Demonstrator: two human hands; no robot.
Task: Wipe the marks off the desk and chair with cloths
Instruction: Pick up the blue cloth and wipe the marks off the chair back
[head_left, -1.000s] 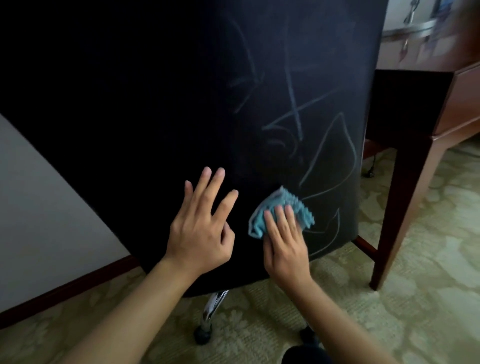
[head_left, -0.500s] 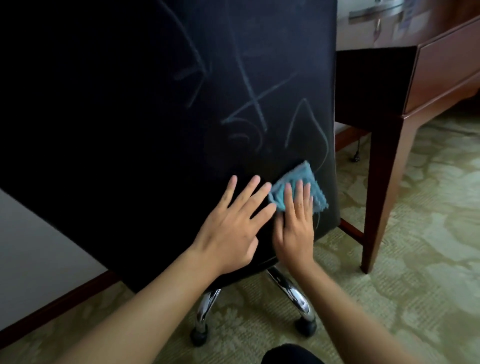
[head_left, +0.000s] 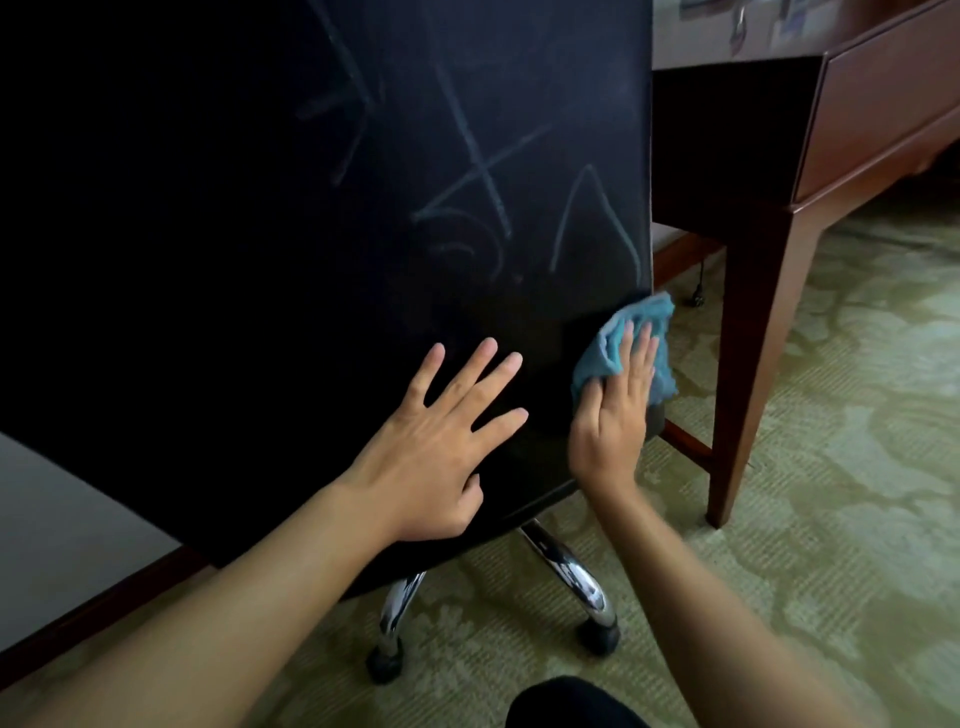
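Note:
The black back of the chair (head_left: 260, 234) fills the left and middle of the head view. Pale chalk marks (head_left: 483, 176) cross its upper right part. My left hand (head_left: 441, 447) lies flat on the lower chair back, fingers spread, holding nothing. My right hand (head_left: 615, 410) presses a blue cloth (head_left: 639, 338) against the chair back's lower right edge. The cloth sticks out past the edge. The dark wooden desk (head_left: 878, 104) stands to the right behind the chair.
The chair's chrome legs (head_left: 571, 571) and black castors (head_left: 384, 667) rest on green patterned carpet (head_left: 831, 519). A desk leg (head_left: 748, 364) stands just right of the cloth. A pale wall with dark skirting (head_left: 78, 519) is on the left. Something dark (head_left: 571, 701) shows at the bottom edge.
My right hand has slid the cloth rightward to the chair back's edge. The marks low on the back are gone. My left hand stays flat, now farther from the right hand.

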